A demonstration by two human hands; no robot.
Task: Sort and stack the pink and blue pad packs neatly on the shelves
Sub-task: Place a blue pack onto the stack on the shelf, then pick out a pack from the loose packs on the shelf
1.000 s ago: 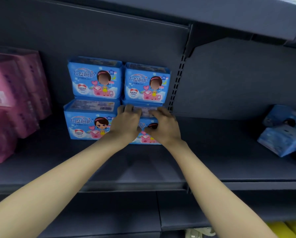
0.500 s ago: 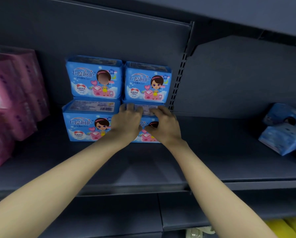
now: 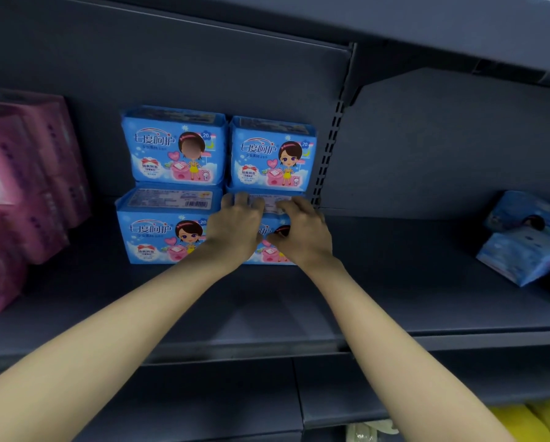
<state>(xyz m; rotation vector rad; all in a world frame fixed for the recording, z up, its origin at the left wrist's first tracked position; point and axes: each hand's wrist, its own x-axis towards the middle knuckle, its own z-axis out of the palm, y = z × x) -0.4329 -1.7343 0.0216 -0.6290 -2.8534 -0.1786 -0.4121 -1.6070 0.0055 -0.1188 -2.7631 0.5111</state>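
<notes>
Four blue pad packs stand two by two at the back of the dark shelf. The upper left pack and the upper right pack rest on the lower left pack and the lower right pack. My left hand and my right hand both hold the lower right pack, with fingers curled over its top edge, and they hide most of its front. Pink pad packs are stacked at the far left.
Two or three loose blue packs lie tilted at the right end of the shelf. A slotted upright stands just right of the blue stack. Another shelf hangs overhead. Yellow packages show on the level below.
Both hands stay on the lower right blue pack. Only the view shifts slightly.
</notes>
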